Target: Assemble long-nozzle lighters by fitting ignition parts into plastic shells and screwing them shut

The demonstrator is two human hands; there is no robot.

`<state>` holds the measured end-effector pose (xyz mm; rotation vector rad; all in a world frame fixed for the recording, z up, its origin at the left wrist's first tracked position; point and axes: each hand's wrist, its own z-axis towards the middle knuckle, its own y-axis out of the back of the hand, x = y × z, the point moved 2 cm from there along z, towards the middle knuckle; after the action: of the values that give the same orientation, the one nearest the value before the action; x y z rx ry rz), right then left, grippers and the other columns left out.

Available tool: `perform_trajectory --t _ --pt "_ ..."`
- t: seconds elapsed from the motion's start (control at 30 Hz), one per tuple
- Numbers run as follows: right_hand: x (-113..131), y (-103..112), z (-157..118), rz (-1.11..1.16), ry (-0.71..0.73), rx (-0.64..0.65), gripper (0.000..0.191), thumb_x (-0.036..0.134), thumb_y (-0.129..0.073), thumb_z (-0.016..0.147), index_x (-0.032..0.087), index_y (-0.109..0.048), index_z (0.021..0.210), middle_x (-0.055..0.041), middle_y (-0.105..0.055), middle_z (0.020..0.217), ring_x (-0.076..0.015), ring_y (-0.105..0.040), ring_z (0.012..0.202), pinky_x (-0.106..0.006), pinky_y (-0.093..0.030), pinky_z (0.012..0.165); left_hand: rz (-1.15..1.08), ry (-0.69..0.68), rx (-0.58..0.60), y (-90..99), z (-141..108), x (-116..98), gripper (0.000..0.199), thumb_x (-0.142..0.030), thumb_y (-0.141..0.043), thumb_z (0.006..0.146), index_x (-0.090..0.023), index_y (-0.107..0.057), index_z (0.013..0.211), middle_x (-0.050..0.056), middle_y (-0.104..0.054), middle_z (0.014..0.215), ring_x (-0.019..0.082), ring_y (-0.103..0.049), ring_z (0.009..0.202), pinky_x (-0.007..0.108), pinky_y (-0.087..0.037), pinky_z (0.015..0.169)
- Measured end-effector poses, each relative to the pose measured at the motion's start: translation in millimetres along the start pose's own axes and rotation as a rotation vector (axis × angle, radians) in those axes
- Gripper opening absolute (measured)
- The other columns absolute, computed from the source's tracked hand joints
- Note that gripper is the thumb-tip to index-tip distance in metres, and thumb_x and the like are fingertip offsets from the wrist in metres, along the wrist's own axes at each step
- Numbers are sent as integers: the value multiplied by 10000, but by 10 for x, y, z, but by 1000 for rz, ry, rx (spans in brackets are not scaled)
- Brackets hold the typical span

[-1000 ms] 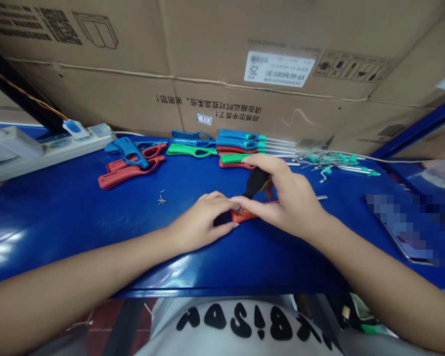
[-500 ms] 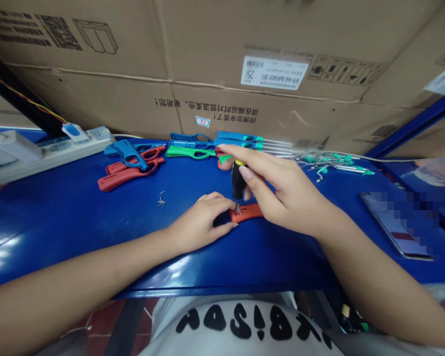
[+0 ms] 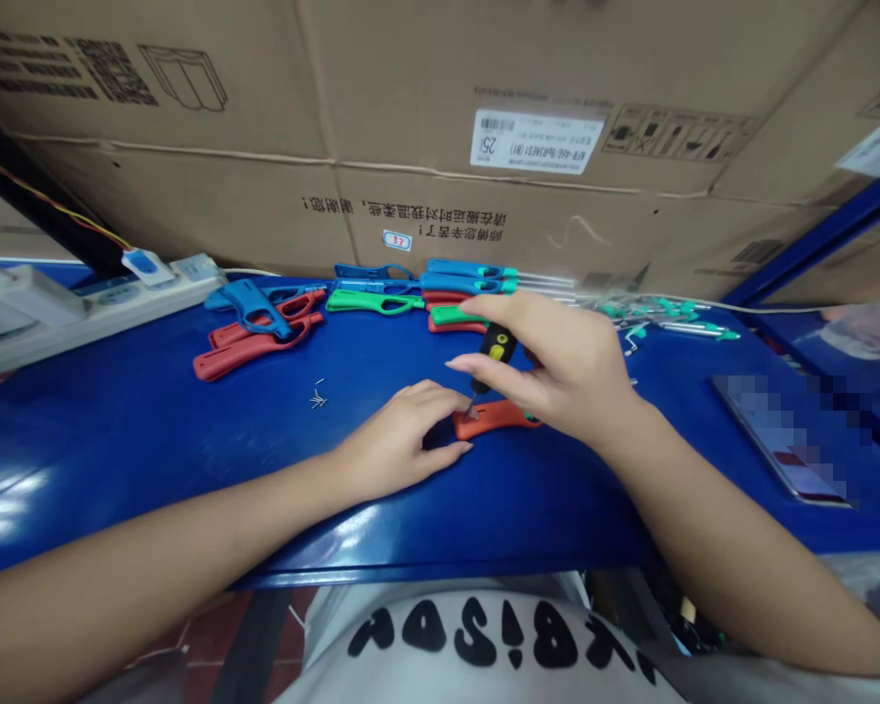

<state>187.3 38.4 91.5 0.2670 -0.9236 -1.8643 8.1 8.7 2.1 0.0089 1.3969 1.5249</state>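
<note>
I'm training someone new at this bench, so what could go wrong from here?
The screwdriver in the right hand could slip off the red plastic handle and jab the left hand, which sits close beside its tip. The tiny metal pieces lying loose on the blue bench could also get knocked aside and lost.

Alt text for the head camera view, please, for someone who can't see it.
The right hand holds a black-and-yellow screwdriver with its tip on a red plastic utility lighter body, which the left hand steadies on a blue workbench. Red, blue and green lighter bodies lie beyond.
</note>
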Motion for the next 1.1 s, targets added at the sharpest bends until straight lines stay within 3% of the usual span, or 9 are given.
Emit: perform_trajectory --t 0.13,0.3,0.37,0.47,0.53,0.67,0.83,1.0,1.1 --pt "3 10 -11 246 -33 102 423 268 -331 1071 252 -487 1464 -56 -711 1238 -150 -707 842 -329 -585 830 -30 -1 14 1 6 -11 273 -235 -656 927 -194 -603 1191 72 -687 1106 229 -621 1035 400 -500 939" --pt "18 40 -13 62 33 -5 309 389 -571 993 227 -672 1237 -58 -752 1098 -189 -712 880 -341 -583 840 -33 -7 -1 -1 8 -14 259 -240 -638 939 -205 -607 1194 75 -688 1118 234 -628 1058 420 -498 967" --pt "25 38 -15 33 30 -15 331 393 -514 1017 224 -663 1259 -76 -737 1154 -215 -706 977 -364 -577 871 -37 -10 -1 -1 11 -14 266 -234 -643 937 -206 -606 1198 77 -686 1136 235 -626 1071 417 -497 975" --pt "16 17 -14 227 -20 82 399 289 -330 1074 249 -545 1408 -61 -693 1262 -189 -691 1038 -359 -580 864 -39 -3 17 1 15 -16 286 -220 -655 931 -206 -611 1213 70 -688 1099 225 -626 1029 397 -509 943" --pt "-2 12 -15 294 -30 115 377 293 -370 1068 245 -550 1395 -56 -698 1242 -175 -697 996 -334 -584 819 -31 -1 19 1 14 -14 287 -216 -660 929 -199 -615 1212 68 -686 1081 221 -624 1014 395 -509 940" --pt "-42 32 -28 85 27 -9 329 430 -608 965 214 -681 1202 -74 -736 1110 -218 -699 967 -349 -572 834 -34 -25 -10 -2 6 -4 261 -225 -662 929 -196 -615 1184 75 -685 1130 228 -622 1078 406 -499 980" --pt "-39 -5 -45 203 -35 66 415 311 -317 1075 263 -506 1441 -65 -662 1324 -180 -696 995 -349 -581 856 -44 -6 4 0 7 -5 284 -227 -651 930 -204 -611 1210 78 -691 1128 230 -631 1058 413 -518 956" --pt "2 10 -60 27 41 -33 328 452 -589 972 217 -679 1183 -73 -734 1100 -201 -698 883 -336 -567 790 -31 -18 8 -1 5 -3 292 -242 -648 937 -205 -608 1223 90 -685 1170 248 -623 1104 445 -491 1005" --pt "13 2 -57 30 40 -13 350 399 -461 1032 212 -634 1272 -90 -713 1136 -217 -681 972 -359 -561 839 -29 -18 9 -2 8 0 265 -249 -646 943 -196 -614 1201 84 -686 1155 238 -624 1084 413 -495 992"
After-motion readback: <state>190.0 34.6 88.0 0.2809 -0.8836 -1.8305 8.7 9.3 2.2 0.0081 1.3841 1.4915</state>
